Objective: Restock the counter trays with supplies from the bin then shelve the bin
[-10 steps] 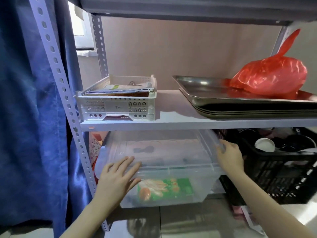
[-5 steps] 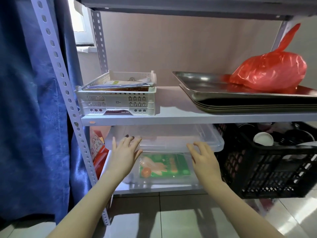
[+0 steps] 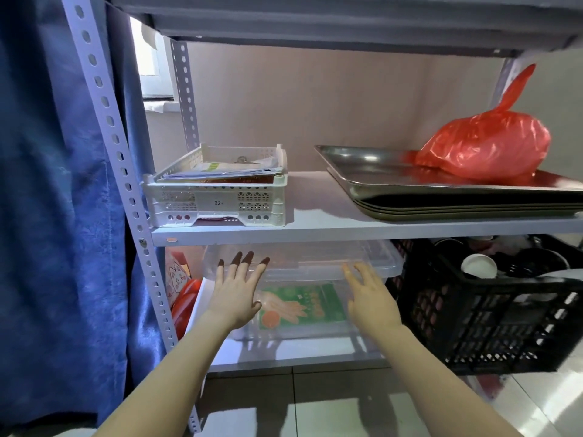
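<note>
A clear plastic bin (image 3: 315, 266) sits on the bottom shelf (image 3: 284, 351) of a metal rack, under the middle shelf. A green packet printed with gloves (image 3: 303, 305) lies inside it. My left hand (image 3: 235, 294) has straight, spread fingers at the bin's front left, fingertips by its rim. My right hand (image 3: 370, 298) is open in front of the bin's right half, fingers near the rim. I cannot tell whether either hand touches the bin. Neither hand holds anything.
A black crate (image 3: 492, 316) with cups stands right of the bin. Red packaging (image 3: 184, 298) sits to its left. The middle shelf carries a white basket (image 3: 217, 200) of papers, stacked steel trays (image 3: 441, 197) and a red bag (image 3: 485, 149). A blue curtain (image 3: 56, 216) hangs at left.
The bin has gone from sticking out over the floor to sitting back on the bottom shelf. Both hands moved forward with it and are now flat at its front.
</note>
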Demonstrator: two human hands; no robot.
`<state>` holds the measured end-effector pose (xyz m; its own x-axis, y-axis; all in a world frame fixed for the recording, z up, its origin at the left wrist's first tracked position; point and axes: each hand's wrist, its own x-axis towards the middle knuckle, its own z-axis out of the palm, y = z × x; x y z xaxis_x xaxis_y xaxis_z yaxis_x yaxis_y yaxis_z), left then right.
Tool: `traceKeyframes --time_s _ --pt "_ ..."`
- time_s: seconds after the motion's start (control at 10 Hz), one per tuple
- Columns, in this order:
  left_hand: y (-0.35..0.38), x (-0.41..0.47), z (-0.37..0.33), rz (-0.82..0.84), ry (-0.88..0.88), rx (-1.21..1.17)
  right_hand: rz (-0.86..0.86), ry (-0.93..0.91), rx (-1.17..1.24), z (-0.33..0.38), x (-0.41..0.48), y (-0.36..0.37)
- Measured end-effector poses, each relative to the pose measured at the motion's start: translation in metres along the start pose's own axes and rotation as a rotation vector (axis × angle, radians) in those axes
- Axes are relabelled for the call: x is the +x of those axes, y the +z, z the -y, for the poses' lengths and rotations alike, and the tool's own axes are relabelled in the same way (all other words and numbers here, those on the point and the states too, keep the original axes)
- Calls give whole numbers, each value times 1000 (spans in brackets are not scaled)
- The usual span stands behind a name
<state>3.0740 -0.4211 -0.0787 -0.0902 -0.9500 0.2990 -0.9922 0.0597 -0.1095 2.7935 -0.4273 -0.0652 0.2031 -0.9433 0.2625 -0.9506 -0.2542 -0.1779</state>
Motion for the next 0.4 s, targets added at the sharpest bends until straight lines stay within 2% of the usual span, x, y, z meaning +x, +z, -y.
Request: traceKeyframes --time_s 0.1,0.2,0.4 --pt "-12 -11 -6 34 7 -21 83 -40 -67 0 -2 -15" --pt "-27 -31 -2 74 33 -97 94 -73 -64 3 -13 -27" --pt "-62 -51 13 -29 33 -157 63 -152 -56 6 -23 -42"
